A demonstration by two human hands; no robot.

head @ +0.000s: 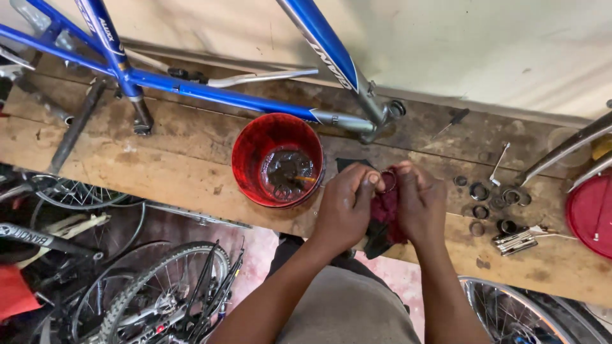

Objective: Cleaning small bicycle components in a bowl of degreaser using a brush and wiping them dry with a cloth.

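Note:
My left hand (347,207) and my right hand (421,204) meet over the wooden workbench (191,165). Between them is a dark red rag (386,213), bunched around a small metal ring (389,180) that shows at my fingertips. The left thumb and fingers pinch the ring's left side, while the right hand grips the rag against it. A red bucket (252,143) holding dark dirty liquid and a few small parts stands just left of my hands.
A blue bicycle frame (217,95) lies across the bench at the back. Several metal rings and bearing parts (491,197) and a multi-tool (515,242) lie at the right, beside a red lid (590,213). Bicycle wheels (159,286) crowd the floor.

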